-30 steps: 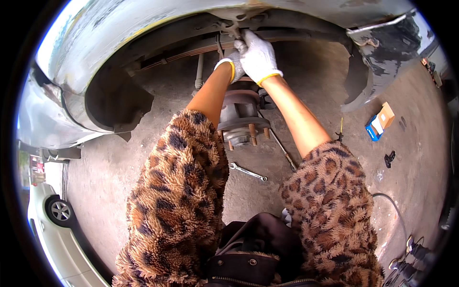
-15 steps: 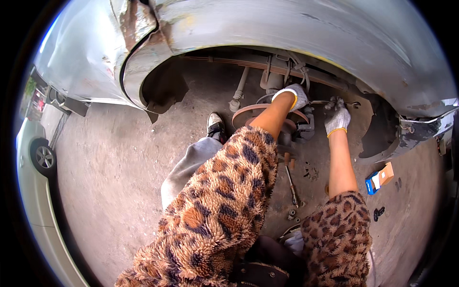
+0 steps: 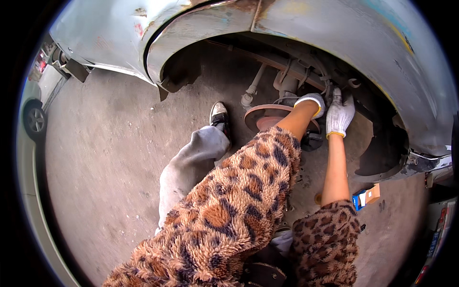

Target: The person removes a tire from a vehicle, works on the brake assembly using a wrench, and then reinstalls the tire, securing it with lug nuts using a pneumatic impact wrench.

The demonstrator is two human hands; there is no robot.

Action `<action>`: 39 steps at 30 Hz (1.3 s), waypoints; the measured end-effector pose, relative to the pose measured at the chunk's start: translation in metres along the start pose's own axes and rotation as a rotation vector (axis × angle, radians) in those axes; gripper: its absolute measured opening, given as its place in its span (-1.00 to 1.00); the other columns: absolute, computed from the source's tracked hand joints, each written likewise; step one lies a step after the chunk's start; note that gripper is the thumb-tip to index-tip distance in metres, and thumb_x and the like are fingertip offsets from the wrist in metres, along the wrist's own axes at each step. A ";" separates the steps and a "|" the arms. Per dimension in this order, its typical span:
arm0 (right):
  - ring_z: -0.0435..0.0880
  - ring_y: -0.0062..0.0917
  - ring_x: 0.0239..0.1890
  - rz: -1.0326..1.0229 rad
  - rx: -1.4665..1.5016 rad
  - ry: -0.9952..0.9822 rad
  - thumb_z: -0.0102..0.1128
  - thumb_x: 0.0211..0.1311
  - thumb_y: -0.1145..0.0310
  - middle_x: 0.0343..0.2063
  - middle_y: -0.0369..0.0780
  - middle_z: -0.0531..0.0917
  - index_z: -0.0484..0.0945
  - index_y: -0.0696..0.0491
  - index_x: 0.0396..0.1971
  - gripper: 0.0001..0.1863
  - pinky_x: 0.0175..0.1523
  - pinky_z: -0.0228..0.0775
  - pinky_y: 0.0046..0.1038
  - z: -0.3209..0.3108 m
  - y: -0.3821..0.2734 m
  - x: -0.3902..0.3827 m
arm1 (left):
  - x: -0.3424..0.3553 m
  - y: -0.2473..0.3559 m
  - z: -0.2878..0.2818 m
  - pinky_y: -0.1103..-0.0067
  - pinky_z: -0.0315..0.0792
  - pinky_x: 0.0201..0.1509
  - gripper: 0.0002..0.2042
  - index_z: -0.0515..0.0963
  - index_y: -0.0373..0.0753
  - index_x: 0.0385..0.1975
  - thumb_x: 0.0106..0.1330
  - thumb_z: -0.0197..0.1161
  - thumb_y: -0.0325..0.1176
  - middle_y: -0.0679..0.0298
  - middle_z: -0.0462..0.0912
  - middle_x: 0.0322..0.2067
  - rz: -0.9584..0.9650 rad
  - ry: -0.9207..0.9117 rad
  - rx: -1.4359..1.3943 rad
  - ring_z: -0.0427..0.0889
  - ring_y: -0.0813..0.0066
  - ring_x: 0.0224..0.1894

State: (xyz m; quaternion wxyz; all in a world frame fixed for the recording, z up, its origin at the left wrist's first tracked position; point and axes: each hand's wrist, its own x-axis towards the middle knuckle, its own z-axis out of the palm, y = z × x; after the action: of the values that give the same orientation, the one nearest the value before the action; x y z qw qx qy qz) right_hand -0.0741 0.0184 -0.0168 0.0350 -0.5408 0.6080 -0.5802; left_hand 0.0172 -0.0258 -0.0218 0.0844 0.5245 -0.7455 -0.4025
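Observation:
Both my hands wear white knit gloves with yellow-edged cuffs and reach into the wheel arch. My left hand [image 3: 313, 104] is behind the rusty brake disc [image 3: 264, 115], against the hub parts; its fingers are hidden. Beside it on the right, my right hand [image 3: 340, 115] is closed with darkened fingertips around a wrench. The open jaw of the wrench [image 3: 354, 83] pokes out past the fingers, up and to the right. Its other end is hidden among the suspension parts. A pale tie rod [image 3: 253, 86] and the shock-absorber column [image 3: 288, 83] stand left of the hands.
The dented, patchily painted fender [image 3: 315, 28] arches over my arms. On the ground at right lies a blue and orange carton [image 3: 366, 196]. A light-coloured car [image 3: 31, 158] stands at the far left. My shoe [image 3: 219, 115] is left of the disc.
My right hand has moved up and nearer my left, and the wrench has swung from level to tilted upward. My left hand has shifted a little right. The whole view has also shifted.

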 end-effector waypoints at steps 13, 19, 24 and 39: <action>0.46 -0.53 -0.60 0.776 0.764 0.097 0.02 0.31 0.27 -0.52 -0.30 0.57 0.51 0.05 -0.34 -0.82 -0.50 0.32 -0.49 -0.048 0.076 0.017 | 0.006 0.002 0.003 0.33 0.48 -0.10 -0.66 0.54 -0.28 -0.11 0.06 0.17 -0.39 0.09 0.57 -0.07 0.059 -0.091 0.011 0.58 0.19 -0.02; 0.55 -0.46 -0.50 0.533 0.537 0.010 0.07 0.27 0.34 -0.44 -0.19 0.59 0.46 0.13 -0.17 -0.78 -0.39 0.45 -0.43 -0.034 0.028 0.007 | 0.012 0.000 0.005 0.28 0.46 -0.07 -0.66 0.59 -0.25 -0.16 -0.02 0.21 -0.44 0.15 0.61 -0.10 0.068 -0.024 0.054 0.59 0.17 -0.05; 0.53 0.02 -0.19 -0.239 -0.433 -0.355 0.02 0.19 0.19 -0.32 0.09 0.59 0.48 0.16 -0.18 -0.65 -0.10 0.38 -0.16 0.008 -0.024 -0.001 | 0.011 -0.012 0.001 0.27 0.45 -0.05 -0.66 0.57 -0.28 -0.14 0.03 0.17 -0.39 0.11 0.59 -0.09 0.063 -0.065 0.120 0.57 0.12 -0.03; 0.55 -0.48 -0.52 0.458 0.579 0.056 0.12 0.23 0.31 -0.48 -0.18 0.59 0.47 0.17 -0.24 -0.77 -0.44 0.41 -0.45 -0.034 0.051 0.016 | 0.042 -0.036 0.004 0.43 0.50 -0.13 -0.67 0.60 -0.19 -0.17 0.01 0.16 -0.55 0.04 0.61 -0.19 0.684 -0.003 0.902 0.58 0.08 -0.12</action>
State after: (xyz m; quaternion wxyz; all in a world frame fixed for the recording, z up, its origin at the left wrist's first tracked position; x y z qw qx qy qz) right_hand -0.1348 0.0166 -0.0344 0.2989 -0.3420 0.5246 -0.7200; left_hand 0.0220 -0.0636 -0.0616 -0.0236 0.2364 -0.9714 0.0054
